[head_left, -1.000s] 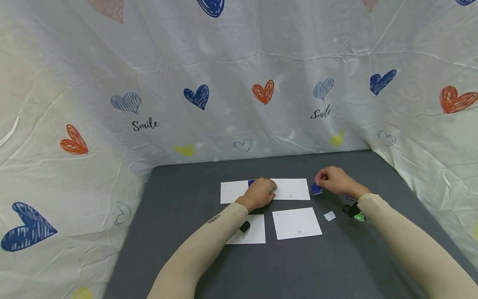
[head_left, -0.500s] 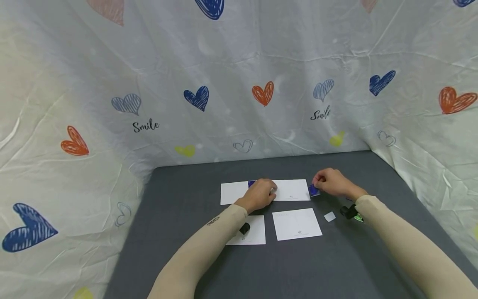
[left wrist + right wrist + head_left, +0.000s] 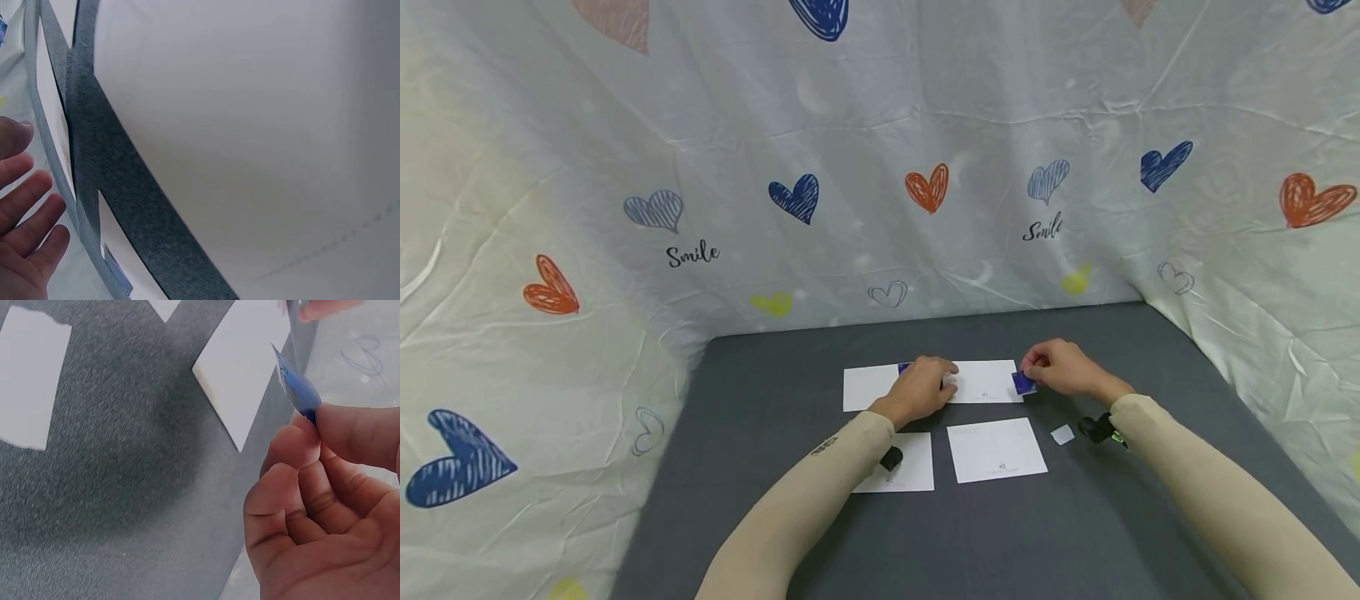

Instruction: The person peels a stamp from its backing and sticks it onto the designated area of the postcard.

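Observation:
Between thumb and fingertips, my right hand (image 3: 1063,368) pinches a small blue packet (image 3: 1023,383). In the head view the packet overlaps the right end of the upper right white card (image 3: 988,382). Close up in the right wrist view, the packet (image 3: 299,387) is thin, slightly bent and rough-edged. My left hand (image 3: 917,387) is over the neighbouring upper left white card (image 3: 865,389), with its fingers extended and slightly apart in the left wrist view. Another blue piece (image 3: 904,367) shows on that card behind the left hand, mostly hidden by it.
Two more white cards lie nearer on the dark grey table (image 3: 1000,542): a lower left card (image 3: 917,471), partly under the left forearm, and a lower right card (image 3: 996,450). A small white piece (image 3: 1062,434) lies to their right. A green item (image 3: 1118,438) peeks out by the right wrist.
My right hand has moved slightly left with the blue packet, from beside the upper right card to over its right end. The left hand has hardly moved.

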A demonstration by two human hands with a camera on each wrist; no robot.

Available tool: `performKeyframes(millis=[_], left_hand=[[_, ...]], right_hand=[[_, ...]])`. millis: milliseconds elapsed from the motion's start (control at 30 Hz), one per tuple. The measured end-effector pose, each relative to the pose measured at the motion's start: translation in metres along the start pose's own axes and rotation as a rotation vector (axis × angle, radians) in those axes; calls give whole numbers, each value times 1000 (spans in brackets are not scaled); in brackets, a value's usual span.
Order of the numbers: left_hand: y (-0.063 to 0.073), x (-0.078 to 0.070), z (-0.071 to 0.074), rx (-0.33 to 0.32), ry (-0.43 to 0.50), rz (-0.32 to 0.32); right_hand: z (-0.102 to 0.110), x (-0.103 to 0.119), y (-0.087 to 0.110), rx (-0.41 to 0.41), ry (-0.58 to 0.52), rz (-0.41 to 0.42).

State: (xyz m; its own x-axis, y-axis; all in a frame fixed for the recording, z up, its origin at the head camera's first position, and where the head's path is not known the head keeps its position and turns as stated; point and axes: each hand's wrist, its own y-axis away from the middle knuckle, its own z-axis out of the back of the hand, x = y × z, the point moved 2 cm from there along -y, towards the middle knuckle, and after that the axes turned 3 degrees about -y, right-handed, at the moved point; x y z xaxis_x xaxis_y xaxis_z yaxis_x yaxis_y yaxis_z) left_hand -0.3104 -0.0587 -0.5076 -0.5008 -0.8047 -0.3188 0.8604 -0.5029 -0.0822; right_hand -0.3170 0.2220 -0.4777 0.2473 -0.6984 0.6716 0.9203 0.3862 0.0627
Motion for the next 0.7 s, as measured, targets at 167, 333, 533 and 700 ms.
performKeyframes(millis=[167,333,533,700], left_hand=[[0,-4,3,-18,22,-5],[-1,-10,3,-19,64,-17],[-2,-16,2,-25,137,-49],[-2,-18,0,-36,260,-76]], right_hand=[[-2,9,-1,-6,-16,23],[-6,18,-2,-7,-45,42],[-13,26,-5,-13,-74,64],[-20,28,-7,-22,-109,77]])
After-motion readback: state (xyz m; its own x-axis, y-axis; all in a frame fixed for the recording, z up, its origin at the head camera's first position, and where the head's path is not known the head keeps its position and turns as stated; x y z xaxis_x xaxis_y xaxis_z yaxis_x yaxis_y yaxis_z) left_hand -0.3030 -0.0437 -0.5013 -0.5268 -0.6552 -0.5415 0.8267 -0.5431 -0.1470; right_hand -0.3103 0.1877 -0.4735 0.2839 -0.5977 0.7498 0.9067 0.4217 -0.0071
